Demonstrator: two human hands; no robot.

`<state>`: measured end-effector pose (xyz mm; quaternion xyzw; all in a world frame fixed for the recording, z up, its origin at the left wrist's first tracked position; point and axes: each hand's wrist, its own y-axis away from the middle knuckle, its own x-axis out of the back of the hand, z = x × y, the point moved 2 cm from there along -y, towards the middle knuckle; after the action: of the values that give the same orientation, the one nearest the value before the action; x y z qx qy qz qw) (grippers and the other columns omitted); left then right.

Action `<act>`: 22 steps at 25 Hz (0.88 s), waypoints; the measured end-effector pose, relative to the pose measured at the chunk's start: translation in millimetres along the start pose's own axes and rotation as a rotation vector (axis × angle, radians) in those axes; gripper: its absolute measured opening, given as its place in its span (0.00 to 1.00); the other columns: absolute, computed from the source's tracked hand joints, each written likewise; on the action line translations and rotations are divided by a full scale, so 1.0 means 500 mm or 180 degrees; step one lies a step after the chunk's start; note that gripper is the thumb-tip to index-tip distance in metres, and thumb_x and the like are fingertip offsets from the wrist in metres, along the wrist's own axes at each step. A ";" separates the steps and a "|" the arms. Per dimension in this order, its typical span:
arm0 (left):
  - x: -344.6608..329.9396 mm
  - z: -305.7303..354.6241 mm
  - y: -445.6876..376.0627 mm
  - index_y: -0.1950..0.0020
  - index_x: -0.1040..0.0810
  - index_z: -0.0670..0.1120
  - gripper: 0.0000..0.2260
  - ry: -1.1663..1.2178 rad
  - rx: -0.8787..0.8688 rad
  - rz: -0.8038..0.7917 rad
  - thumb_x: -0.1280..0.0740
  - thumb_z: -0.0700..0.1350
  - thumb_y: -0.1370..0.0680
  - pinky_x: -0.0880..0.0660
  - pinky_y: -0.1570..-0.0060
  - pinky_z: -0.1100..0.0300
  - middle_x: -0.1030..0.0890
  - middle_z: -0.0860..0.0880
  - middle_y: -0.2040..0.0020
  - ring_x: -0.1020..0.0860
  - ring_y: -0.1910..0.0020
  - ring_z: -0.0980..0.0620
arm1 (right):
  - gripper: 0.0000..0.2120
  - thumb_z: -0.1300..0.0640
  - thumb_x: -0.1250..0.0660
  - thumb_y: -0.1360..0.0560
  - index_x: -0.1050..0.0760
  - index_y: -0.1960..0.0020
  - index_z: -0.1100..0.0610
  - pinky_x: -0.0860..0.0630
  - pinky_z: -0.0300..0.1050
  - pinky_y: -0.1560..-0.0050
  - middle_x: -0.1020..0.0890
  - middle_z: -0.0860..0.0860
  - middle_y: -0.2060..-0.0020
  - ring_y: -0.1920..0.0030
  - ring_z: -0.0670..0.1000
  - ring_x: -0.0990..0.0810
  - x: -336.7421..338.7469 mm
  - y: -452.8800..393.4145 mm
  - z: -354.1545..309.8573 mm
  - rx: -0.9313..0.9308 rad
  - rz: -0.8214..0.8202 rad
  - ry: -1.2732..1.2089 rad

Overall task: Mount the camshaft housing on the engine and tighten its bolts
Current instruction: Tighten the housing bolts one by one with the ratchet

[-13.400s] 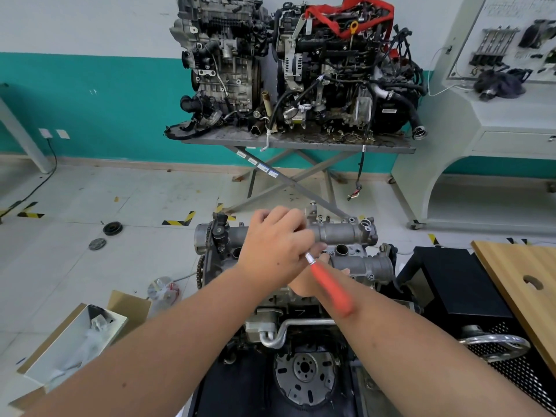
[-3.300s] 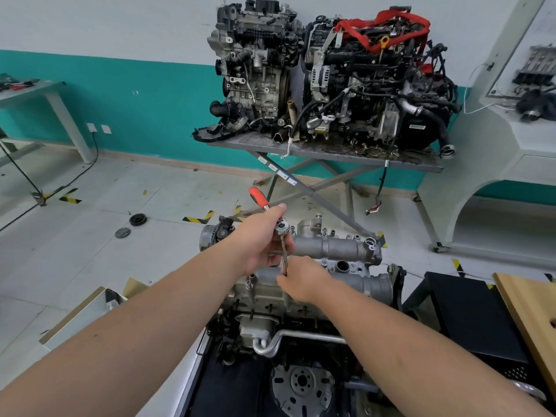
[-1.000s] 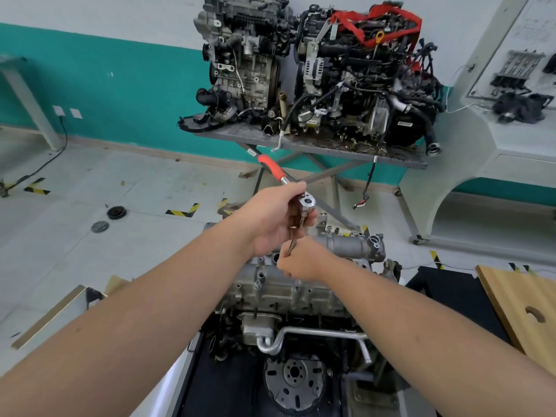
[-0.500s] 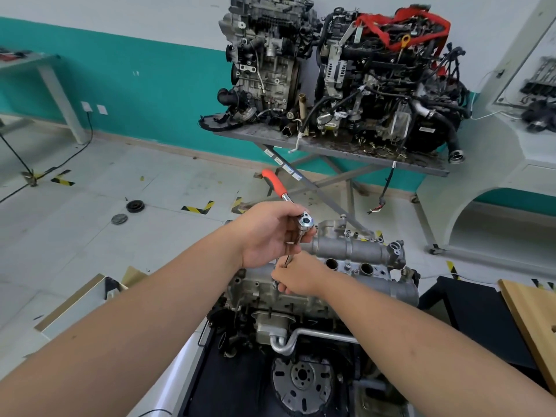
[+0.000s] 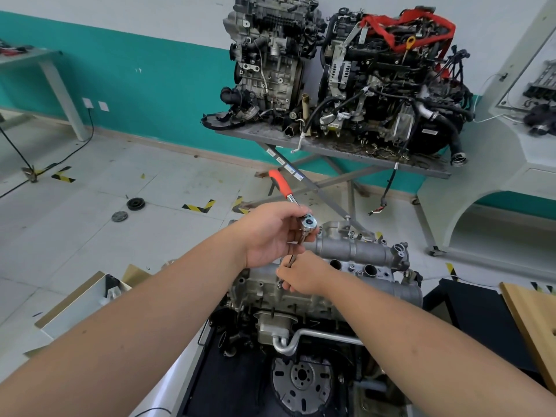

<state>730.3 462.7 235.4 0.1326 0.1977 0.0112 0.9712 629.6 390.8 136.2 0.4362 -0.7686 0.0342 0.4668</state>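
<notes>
Teal-walled workshop, left hand (image 5: 267, 233) gripping ratchet (image 5: 302, 219), right hand (image 5: 304, 276) pinching its extension (image 5: 292, 257)

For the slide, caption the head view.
Left hand grips the ratchet while right hand steadies its extension on the camshaft housing.

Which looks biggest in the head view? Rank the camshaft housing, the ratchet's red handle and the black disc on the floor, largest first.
1. camshaft housing, by far the largest.
2. red handle of the ratchet.
3. black disc on the floor, which looks smallest. It lies farther from the camera, so its place below the handle is unsure.
</notes>
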 end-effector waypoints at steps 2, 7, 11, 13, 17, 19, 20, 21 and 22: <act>0.002 -0.003 -0.002 0.53 0.25 0.47 0.07 0.0070 -0.0005 -0.0024 0.40 0.44 0.18 0.27 0.61 0.57 0.18 0.46 0.58 0.20 0.56 0.48 | 0.14 0.54 0.39 0.24 0.19 0.59 0.60 0.20 0.46 0.54 0.15 0.48 0.66 0.71 0.39 0.20 -0.001 0.000 -0.001 0.0004 -0.0019 -0.0020; 0.016 -0.009 -0.005 0.51 0.24 0.46 0.04 0.0371 -0.0091 -0.0124 0.38 0.41 0.21 0.25 0.61 0.56 0.18 0.44 0.56 0.19 0.56 0.47 | 0.14 0.54 0.40 0.23 0.19 0.58 0.60 0.18 0.52 0.50 0.14 0.49 0.65 0.65 0.45 0.17 0.003 -0.004 -0.003 -0.0043 -0.0051 -0.0011; 0.025 -0.010 -0.009 0.50 0.24 0.46 0.06 0.0553 -0.0093 -0.0131 0.38 0.41 0.24 0.24 0.62 0.57 0.17 0.44 0.55 0.19 0.58 0.48 | 0.14 0.55 0.40 0.24 0.19 0.57 0.62 0.18 0.54 0.50 0.14 0.50 0.65 0.64 0.49 0.16 0.002 -0.007 -0.007 -0.0073 -0.0076 -0.0004; 0.030 -0.010 -0.011 0.50 0.23 0.46 0.06 0.0606 -0.0083 -0.0103 0.39 0.41 0.23 0.24 0.63 0.57 0.17 0.44 0.56 0.19 0.58 0.48 | 0.14 0.56 0.40 0.25 0.19 0.57 0.62 0.18 0.54 0.50 0.14 0.50 0.65 0.61 0.51 0.15 0.004 -0.007 -0.008 -0.0077 -0.0112 0.0019; 0.031 -0.010 -0.012 0.51 0.23 0.46 0.06 0.0616 -0.0060 -0.0152 0.39 0.41 0.23 0.24 0.63 0.57 0.17 0.44 0.55 0.18 0.58 0.47 | 0.13 0.55 0.39 0.25 0.18 0.58 0.60 0.18 0.53 0.50 0.14 0.50 0.65 0.61 0.51 0.15 0.009 -0.005 -0.004 -0.0023 -0.0213 0.0076; 0.028 -0.014 -0.012 0.52 0.24 0.46 0.06 0.0586 -0.0011 -0.0128 0.40 0.40 0.22 0.24 0.64 0.57 0.17 0.44 0.56 0.18 0.59 0.47 | 0.12 0.55 0.38 0.25 0.18 0.57 0.60 0.18 0.53 0.50 0.14 0.51 0.64 0.61 0.50 0.15 0.004 -0.002 0.002 -0.0005 -0.0264 0.0125; 0.026 -0.018 -0.011 0.52 0.24 0.46 0.07 0.0568 0.0017 -0.0120 0.41 0.40 0.21 0.24 0.64 0.57 0.17 0.44 0.56 0.18 0.59 0.47 | 0.12 0.55 0.38 0.25 0.19 0.57 0.60 0.18 0.53 0.50 0.14 0.52 0.64 0.60 0.51 0.16 0.000 0.001 0.006 -0.0008 -0.0259 0.0107; 0.023 -0.023 -0.010 0.52 0.24 0.45 0.07 0.0568 0.0032 -0.0137 0.41 0.39 0.21 0.24 0.64 0.57 0.17 0.44 0.56 0.18 0.58 0.47 | 0.12 0.55 0.37 0.25 0.19 0.57 0.61 0.18 0.53 0.50 0.14 0.53 0.63 0.60 0.52 0.16 -0.005 0.003 0.009 -0.0001 -0.0226 0.0075; 0.020 -0.025 -0.009 0.51 0.24 0.45 0.07 0.0576 0.0022 -0.0176 0.41 0.39 0.20 0.23 0.65 0.58 0.16 0.43 0.55 0.17 0.58 0.47 | 0.12 0.55 0.37 0.24 0.19 0.58 0.61 0.18 0.52 0.50 0.14 0.53 0.63 0.60 0.51 0.16 -0.008 0.006 0.009 0.0026 -0.0183 0.0052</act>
<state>734.3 462.3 219.3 0.1289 0.2882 -0.0044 0.9489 625.2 393.3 131.6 0.4597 -0.7518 0.0274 0.4720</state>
